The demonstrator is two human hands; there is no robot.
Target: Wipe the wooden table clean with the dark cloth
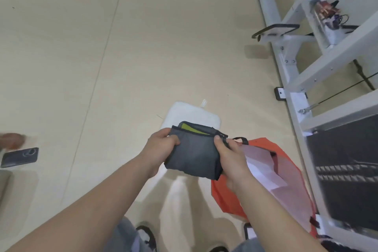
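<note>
A folded dark grey cloth (195,152) with a yellow-green inner layer showing at its top edge hangs in the air above a beige floor. My left hand (161,146) grips its left edge, thumb on top. My right hand (229,156) pinches its right edge near a small black loop. No wooden table shows in this view.
A white pad (190,113) lies on the floor just beyond the cloth. An orange bag (286,172) with white paper inside sits to the right. A white metal frame (302,80) runs along the right side. A dark phone (19,157) rests at the far left. My feet show at the bottom.
</note>
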